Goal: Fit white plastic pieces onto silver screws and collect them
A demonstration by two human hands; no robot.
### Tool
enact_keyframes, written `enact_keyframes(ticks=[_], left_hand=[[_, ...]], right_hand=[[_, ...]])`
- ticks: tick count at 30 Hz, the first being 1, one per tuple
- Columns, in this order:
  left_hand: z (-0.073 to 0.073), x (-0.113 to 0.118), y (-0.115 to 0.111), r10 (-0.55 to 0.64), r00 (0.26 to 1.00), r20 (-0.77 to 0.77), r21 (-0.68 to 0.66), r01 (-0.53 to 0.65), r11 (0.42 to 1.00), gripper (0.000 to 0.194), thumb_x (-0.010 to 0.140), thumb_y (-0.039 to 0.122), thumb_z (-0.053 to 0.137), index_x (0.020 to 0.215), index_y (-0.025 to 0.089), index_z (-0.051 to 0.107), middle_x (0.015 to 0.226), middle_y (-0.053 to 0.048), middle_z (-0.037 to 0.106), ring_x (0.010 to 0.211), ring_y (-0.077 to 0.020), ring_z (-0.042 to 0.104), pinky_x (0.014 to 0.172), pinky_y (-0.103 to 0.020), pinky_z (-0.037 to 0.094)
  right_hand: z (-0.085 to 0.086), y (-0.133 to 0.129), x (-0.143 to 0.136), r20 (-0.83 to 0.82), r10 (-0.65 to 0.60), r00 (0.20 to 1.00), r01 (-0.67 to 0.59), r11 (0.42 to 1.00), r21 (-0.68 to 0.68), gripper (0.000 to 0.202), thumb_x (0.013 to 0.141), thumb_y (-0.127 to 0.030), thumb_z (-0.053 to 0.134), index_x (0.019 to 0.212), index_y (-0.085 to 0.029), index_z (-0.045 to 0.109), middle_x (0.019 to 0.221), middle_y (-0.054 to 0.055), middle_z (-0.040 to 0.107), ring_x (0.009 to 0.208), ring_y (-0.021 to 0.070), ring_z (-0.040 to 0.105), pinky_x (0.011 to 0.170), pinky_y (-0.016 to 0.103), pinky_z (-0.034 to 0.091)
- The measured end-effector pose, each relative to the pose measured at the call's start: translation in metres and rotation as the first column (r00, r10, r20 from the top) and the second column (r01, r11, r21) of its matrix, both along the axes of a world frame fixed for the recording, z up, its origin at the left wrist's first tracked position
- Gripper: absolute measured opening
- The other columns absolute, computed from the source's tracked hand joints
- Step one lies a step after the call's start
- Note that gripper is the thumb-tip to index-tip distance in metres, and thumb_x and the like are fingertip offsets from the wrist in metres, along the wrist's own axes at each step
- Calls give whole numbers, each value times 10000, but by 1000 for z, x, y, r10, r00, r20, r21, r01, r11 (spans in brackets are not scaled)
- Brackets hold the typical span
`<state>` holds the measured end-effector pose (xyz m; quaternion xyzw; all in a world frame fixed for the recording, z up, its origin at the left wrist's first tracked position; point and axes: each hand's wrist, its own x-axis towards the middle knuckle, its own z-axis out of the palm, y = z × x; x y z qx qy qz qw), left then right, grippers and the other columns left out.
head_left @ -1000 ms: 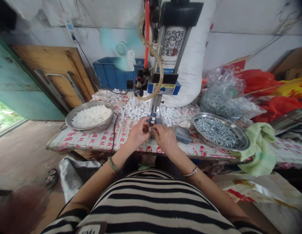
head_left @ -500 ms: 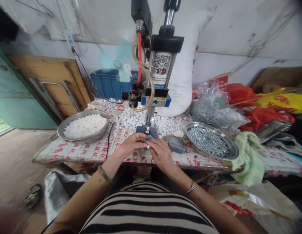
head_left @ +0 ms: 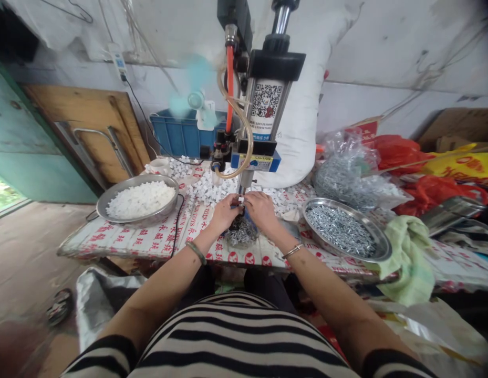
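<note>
My left hand (head_left: 225, 214) and my right hand (head_left: 262, 211) meet under the ram of a pneumatic press (head_left: 263, 105). Between their fingertips shows a small white plastic piece (head_left: 241, 199). The fingers of both hands are closed in toward it, and the hands partly cover the press's lower fixture. Just in front of the fingers lies a heap of small metal pins (head_left: 241, 234). Many loose white plastic pieces (head_left: 206, 189) are spread on the table behind the hands.
Left stands a metal bowl (head_left: 104, 206) of white pieces; right, a metal bowl (head_left: 381, 256) of metal pins. A green cloth (head_left: 407, 257) hangs over the front edge. Behind are a blue crate (head_left: 170, 131), a small fan (head_left: 195, 100) and a white sack (head_left: 302, 136).
Both hands have moved forward from the table's front to beneath the press ram. The heap of metal pins, hidden by the hands before, now shows.
</note>
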<state>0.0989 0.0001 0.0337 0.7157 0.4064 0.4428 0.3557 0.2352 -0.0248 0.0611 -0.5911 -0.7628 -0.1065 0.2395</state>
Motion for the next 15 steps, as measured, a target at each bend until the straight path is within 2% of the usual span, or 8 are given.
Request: enact_keyframes(ticks=[10, 15], left_hand=[[-12, -1, 11, -45, 994, 104, -48, 50, 998, 390, 676, 116, 585, 1065, 138, 577, 899, -55, 676, 836, -156, 631, 776, -274, 480], [-10, -2, 9, -72, 997, 32, 22, 71, 997, 317, 739, 160, 559, 1053, 173, 599, 928, -43, 679, 841, -153, 629, 774, -272, 477]], right_hand=[[1, -2, -5, 180, -55, 982, 57, 998, -4, 240, 872, -209, 420, 986, -201, 631, 957, 63, 660, 911, 205, 525, 760, 325, 286], [-1, -5, -5, 241, -19, 970, 9, 999, 42, 276, 887, -185, 381, 1029, -164, 616, 921, 87, 654, 906, 206, 510, 816, 340, 272]])
